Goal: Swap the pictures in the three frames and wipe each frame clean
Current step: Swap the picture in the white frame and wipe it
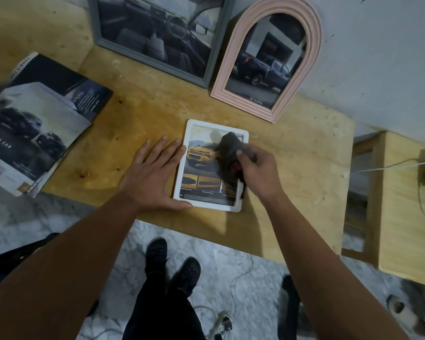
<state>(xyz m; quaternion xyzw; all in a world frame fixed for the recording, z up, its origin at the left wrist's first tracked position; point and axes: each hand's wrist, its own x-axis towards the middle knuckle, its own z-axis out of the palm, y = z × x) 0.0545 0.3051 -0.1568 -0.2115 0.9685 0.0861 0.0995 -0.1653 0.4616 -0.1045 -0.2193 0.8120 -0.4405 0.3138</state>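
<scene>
A small white frame (196,125) lies flat on the wooden table (145,114) and holds a picture of a yellow car. My left hand (152,175) presses flat against the frame's left edge, fingers straight. My right hand (258,170) grips a dark grey cloth (228,148) that lies blurred on the frame's glass. A grey rectangular frame (96,33) with a car-interior picture leans on the wall at the back. Beside it on the right leans a pink arched frame (312,45) with a dark pickup picture.
Open car brochures (35,123) lie stacked at the table's left end. A second wooden table (402,217) with a white cable (390,166) stands to the right. Below are my shoes (172,263) and cables with a power strip (222,325) on the marble floor.
</scene>
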